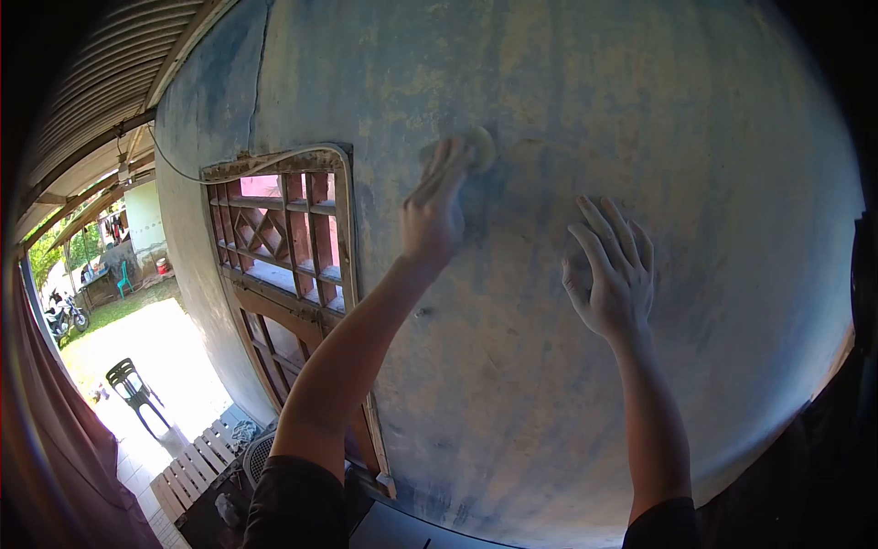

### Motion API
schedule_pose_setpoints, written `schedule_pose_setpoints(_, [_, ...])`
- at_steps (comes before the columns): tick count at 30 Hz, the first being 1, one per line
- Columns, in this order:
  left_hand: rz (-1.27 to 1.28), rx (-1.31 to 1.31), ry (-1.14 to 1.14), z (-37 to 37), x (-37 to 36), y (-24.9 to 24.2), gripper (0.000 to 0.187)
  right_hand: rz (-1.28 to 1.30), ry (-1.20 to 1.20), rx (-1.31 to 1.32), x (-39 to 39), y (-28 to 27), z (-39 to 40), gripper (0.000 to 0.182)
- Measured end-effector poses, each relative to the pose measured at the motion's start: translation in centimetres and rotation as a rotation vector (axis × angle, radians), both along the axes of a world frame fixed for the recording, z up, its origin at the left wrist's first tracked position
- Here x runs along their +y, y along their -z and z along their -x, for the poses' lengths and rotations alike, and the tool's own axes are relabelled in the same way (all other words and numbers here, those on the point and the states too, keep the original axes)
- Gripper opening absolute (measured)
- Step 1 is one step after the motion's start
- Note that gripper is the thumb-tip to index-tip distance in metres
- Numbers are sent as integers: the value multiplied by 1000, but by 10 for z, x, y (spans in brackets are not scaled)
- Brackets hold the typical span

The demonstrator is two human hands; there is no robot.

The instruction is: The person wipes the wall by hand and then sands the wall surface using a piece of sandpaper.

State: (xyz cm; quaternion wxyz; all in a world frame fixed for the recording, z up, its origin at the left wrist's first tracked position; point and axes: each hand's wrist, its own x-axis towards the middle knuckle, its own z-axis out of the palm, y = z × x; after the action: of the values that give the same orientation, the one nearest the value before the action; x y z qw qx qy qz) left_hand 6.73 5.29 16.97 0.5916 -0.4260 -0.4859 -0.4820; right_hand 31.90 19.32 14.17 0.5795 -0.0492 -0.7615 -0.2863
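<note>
My left hand is raised against the blue-grey wall, its fingers bent over a pale round pad and pressing it to the surface. The hand and pad are smeared by motion, so what kind of pad it is cannot be made out. To the right and a little lower, my right hand is open against the wall, fingers spread and pointing up, with nothing in it. Both hands look coated in whitish dust. The wall is patchy, with worn streaks of blue and yellowish stain.
A wooden window frame with a lattice stands left of my left arm, a cable looped over it. Below are a slatted wooden bench and a dark chair. A reddish curtain hangs at far left.
</note>
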Motion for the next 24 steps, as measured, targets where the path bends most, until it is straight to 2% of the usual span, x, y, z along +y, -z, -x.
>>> schedule_pose_setpoints(2, [236,301,-21,-23,3,17,50,16,-5,-8,-3,-2,-2,37])
schedule_pose_setpoints(3, [235,299,-17,-20,0,20,50,31,-15,-15,-4,-2,-3,37])
schedule_pose_setpoints(5, [541,599,-38,-4,-15,24,54,4,-16,-8,-2,-1,-2,37])
schedule_pose_setpoints(7, [575,554,-87,20,-48,-5,57,-12,-21,9,1,-2,-1,37])
schedule_pose_setpoints(9, [457,321,-220,44,-72,-29,58,-12,-22,6,1,0,0,36])
schedule_pose_setpoints(10, [469,321,-220,46,-69,-34,58,0,-24,5,0,1,1,36])
schedule_pose_setpoints(12, [161,136,-265,44,-58,-35,58,0,-23,28,-1,0,2,36])
schedule_pose_setpoints(13, [169,133,-265,40,-47,-29,58,8,-23,25,-1,1,3,36])
schedule_pose_setpoints(15, [138,222,-185,24,-20,-13,59,-3,-29,39,-1,1,4,34])
schedule_pose_setpoints(17, [346,442,-131,-3,-11,8,56,-7,-35,44,-1,0,4,34])
schedule_pose_setpoints(18, [346,442,-129,-3,-13,11,56,-13,-45,47,-1,0,4,33])
schedule_pose_setpoints(20, [562,718,-80,-1,-19,16,54,-9,-38,42,-2,1,3,32])
schedule_pose_setpoints(24, [511,675,-172,40,-55,-32,54,-9,-41,35,2,4,2,31])
